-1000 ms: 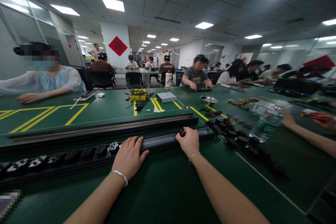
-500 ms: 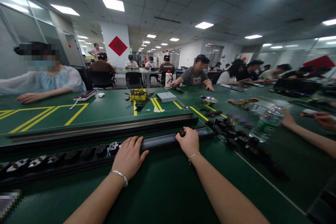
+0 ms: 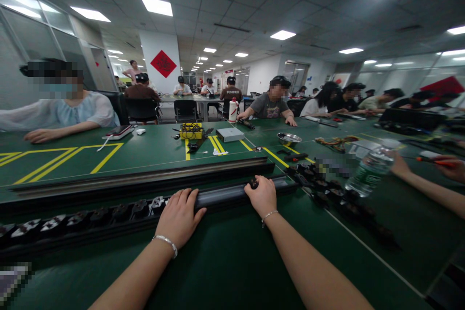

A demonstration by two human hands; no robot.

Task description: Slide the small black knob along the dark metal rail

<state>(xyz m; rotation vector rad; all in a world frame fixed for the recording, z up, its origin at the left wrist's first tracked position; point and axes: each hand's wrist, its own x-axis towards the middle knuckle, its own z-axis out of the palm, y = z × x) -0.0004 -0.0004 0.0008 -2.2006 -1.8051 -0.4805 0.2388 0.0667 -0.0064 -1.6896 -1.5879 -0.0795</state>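
A long black rail [image 3: 221, 197] with a channel lies across the green table in front of me. Several black parts with metal pieces [image 3: 78, 220] sit in a row along its left half. My left hand [image 3: 178, 215] lies over the rail at the end of that row, fingers across the top and thumb at the near side. Further right, my right hand [image 3: 263, 196] has its fingers curled around a small black part [image 3: 253, 183] at the channel; the fingers hide most of it. A second long rail [image 3: 145, 177] lies just behind.
To the right are a cluster of black parts [image 3: 348, 198], a water bottle [image 3: 370, 169] and a co-worker's arm [image 3: 432, 184]. Beyond the rails stand a metal bowl [image 3: 289, 139], a grey box [image 3: 230, 134] and a yellow box [image 3: 191, 131]. People sit around the table.
My right hand has shifted very slightly to the right along the rail. My left hand stays in nearly the same place.
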